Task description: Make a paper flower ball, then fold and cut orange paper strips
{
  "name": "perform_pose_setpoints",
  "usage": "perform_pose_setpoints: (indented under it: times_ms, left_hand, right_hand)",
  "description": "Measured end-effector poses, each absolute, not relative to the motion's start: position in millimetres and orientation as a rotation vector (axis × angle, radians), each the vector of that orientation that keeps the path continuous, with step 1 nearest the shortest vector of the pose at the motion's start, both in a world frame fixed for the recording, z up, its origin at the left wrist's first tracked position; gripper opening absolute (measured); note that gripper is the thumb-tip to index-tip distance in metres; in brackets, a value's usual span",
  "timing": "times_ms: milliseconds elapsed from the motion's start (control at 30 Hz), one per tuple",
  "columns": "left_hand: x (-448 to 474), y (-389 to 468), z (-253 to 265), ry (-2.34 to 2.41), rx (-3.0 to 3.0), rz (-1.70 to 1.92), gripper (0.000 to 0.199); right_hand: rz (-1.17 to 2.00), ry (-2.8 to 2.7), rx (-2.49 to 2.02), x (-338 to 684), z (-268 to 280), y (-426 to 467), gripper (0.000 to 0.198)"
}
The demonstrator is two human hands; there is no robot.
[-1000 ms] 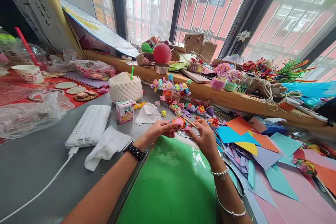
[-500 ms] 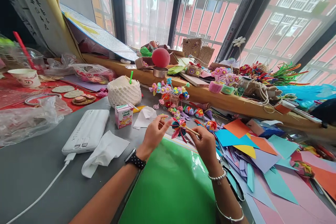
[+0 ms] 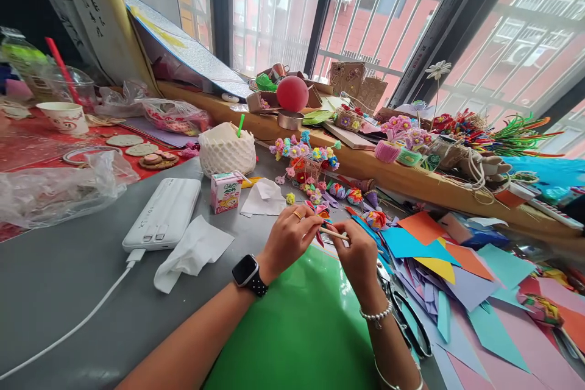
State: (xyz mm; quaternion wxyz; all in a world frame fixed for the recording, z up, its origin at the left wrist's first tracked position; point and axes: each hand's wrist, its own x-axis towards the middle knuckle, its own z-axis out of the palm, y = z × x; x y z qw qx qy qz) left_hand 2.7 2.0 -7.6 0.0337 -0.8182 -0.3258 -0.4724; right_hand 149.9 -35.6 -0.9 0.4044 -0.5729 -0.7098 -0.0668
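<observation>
My left hand, a ring on one finger, pinches at the base of a small multicoloured folded-paper flower, whose petals are partly hidden behind the fingers. A thin wooden stick runs from the flower into my right hand, which is closed on it with thumb and fingers. Both hands are held above a shiny green mat. Whether the stick goes into the flower or lies against it is hidden by my left fingertips.
Coloured paper sheets and black-handled scissors lie to the right. A white power bank, crumpled tissue, small drink carton and wrapped coconut stand left. Finished flowers sit toward the windowsill.
My left hand has moved right and closed in on the flower, covering much of it. My right hand keeps hold of the stick. The view has shifted slightly left.
</observation>
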Motion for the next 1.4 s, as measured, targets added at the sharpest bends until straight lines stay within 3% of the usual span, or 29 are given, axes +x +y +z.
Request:
perform_pose_setpoints:
  times_ms: [500,767,1133,1400]
  left_hand:
    - [3.1,-0.3,-6.6,-1.025,-2.574,-1.461,0.018]
    - [5.5,-6.0,-6.3,-1.015,-2.645,-1.407,0.03]
    - [7.1,-7.7,-5.2,-1.062,-2.665,-1.494,0.021]
    - [12.5,-2.9,-5.7,-1.327,-2.903,-1.882,0.01]
  right_hand:
    - [-0.262,-1.742,-1.425,146.6,0.4,-38.3,0.018]
    - [-0.272,-1.731,-1.416,139.6,0.9,-40.1,0.02]
    - [-0.291,-1.768,-1.393,134.4,-1.1,-40.1,0.014]
    - [-0.117,-1.796,-1.367,138.0,1.6,-39.6,0.015]
